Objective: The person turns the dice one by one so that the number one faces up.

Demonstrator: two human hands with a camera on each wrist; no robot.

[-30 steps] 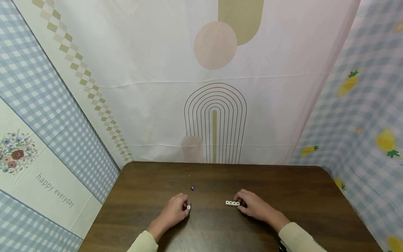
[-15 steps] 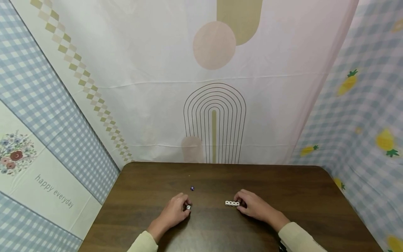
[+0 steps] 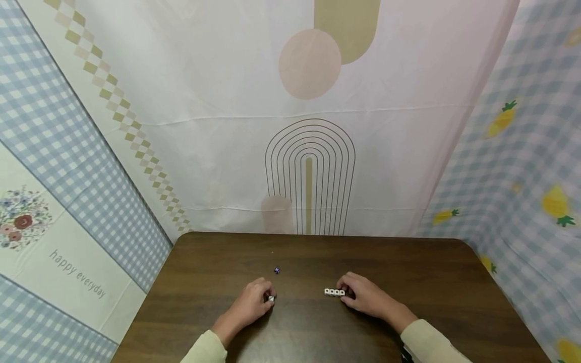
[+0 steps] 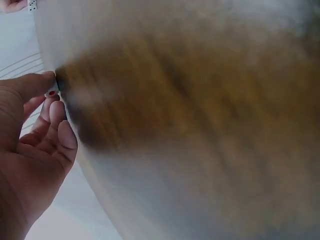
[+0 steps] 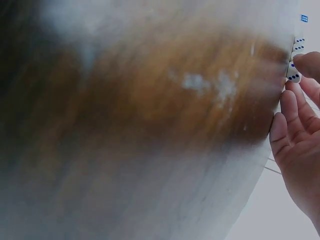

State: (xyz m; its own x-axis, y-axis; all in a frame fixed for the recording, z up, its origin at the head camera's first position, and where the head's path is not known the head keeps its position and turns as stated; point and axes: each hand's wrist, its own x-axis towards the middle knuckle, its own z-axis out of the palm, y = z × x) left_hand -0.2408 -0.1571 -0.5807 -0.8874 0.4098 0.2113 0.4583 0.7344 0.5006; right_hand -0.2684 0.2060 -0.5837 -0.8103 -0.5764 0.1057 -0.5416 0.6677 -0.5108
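My left hand (image 3: 248, 302) pinches a white die (image 4: 52, 92) between thumb and fingertips, low over the table. A red pip shows on that die in the left wrist view. To the right, a straight row of several white dice (image 3: 332, 292) sits on the table, side by side. My right hand (image 3: 365, 297) has its thumb and fingers at the row's right end, holding the end die (image 5: 293, 73), which bears dark blue pips. Behind the left hand lies a single blue die (image 3: 277, 270) with white pips, apart from both hands.
The brown wooden table (image 3: 299, 333) has rounded far corners and meets a patterned white cloth (image 3: 218, 166) behind. Checked blue cloths hang at the left and right. A tiny pale speck (image 3: 272, 252) lies near the table's far side.
The die in my left hand has turned slightly between the fingertips, so its upper face looks different. My right hand and the row of dice have stayed in place.
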